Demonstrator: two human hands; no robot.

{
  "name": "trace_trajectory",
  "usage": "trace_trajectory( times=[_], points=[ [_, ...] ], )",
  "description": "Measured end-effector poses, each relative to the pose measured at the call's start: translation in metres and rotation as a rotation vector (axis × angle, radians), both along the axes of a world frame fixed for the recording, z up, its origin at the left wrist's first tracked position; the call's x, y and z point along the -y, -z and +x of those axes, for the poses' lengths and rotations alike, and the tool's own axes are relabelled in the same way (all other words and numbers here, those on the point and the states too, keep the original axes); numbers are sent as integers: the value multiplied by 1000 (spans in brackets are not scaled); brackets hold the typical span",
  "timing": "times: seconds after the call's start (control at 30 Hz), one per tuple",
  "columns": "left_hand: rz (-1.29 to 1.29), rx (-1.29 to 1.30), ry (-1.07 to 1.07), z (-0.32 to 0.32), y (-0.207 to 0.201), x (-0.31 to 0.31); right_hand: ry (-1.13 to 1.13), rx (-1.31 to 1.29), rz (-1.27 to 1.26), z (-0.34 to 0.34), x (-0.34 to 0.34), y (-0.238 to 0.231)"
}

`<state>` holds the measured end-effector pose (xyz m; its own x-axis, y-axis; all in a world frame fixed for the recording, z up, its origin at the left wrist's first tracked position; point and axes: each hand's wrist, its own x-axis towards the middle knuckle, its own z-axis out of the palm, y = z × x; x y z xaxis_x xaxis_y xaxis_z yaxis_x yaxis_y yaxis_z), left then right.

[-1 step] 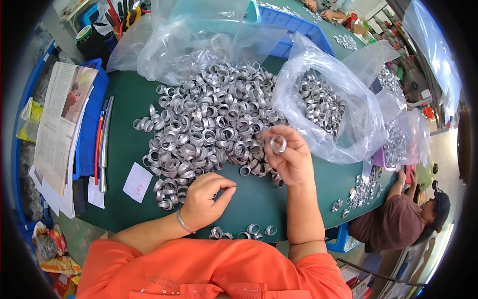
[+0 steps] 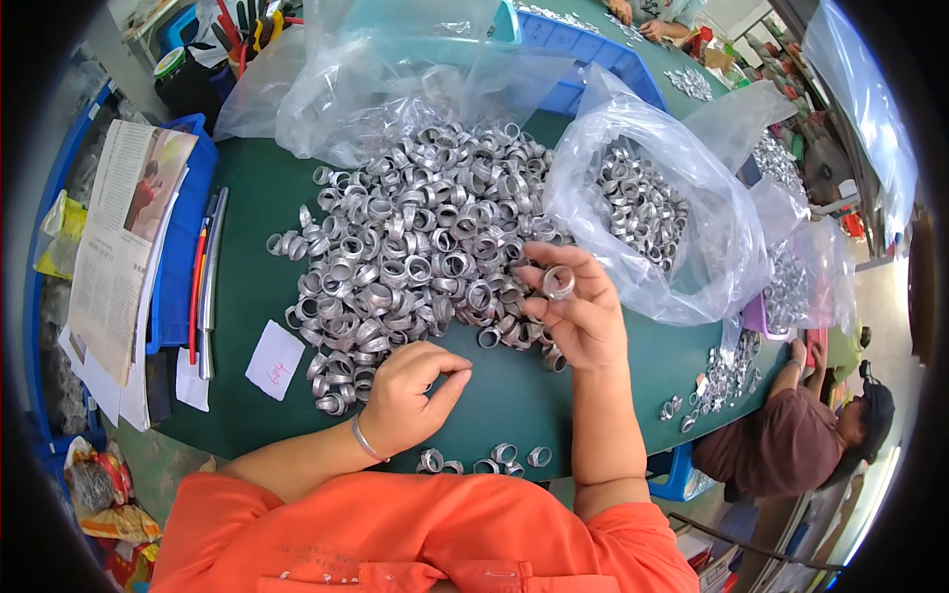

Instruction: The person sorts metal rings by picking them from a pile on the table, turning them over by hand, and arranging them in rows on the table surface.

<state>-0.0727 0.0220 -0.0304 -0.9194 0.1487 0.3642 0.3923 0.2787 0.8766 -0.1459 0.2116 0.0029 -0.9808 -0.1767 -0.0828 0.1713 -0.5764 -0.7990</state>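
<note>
A silver-grey metal ring (image 2: 559, 283) is held up in the fingers of my right hand (image 2: 585, 321), its round opening showing. That hand is above the right edge of a large heap of similar rings (image 2: 415, 237). My left hand (image 2: 407, 393) rests on the green table (image 2: 514, 395) at the near edge of the heap. Its fingers are curled in and the thumb points right; whatever they may enclose is hidden. Several loose rings (image 2: 494, 461) lie at the table's near edge, between my forearms.
A clear plastic bag (image 2: 717, 252) with more rings stands open at the right. Left of the heap lie a paper slip (image 2: 275, 361) and a blue bin (image 2: 198, 178) with newspaper (image 2: 127, 222). Small pieces (image 2: 727, 381) lie at right, near a co-worker in brown (image 2: 766, 445).
My right hand's fingers have spread a little and the ring in them has shifted and turned slightly. My left hand stays where it was.
</note>
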Motion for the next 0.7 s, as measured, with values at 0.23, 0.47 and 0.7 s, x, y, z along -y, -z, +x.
trace_trajectory(
  times=[0.23,0.47,0.7],
  points=[
    [-5,-12,-8,-1,-1,-2,77,-718,1309,8,25,12],
    [-2,-20,-6,-1,-1,-1,-14,-234,619,4,6,20],
    [-5,-22,-6,0,-1,0,-202,16,235,3,0,8]
  ],
)
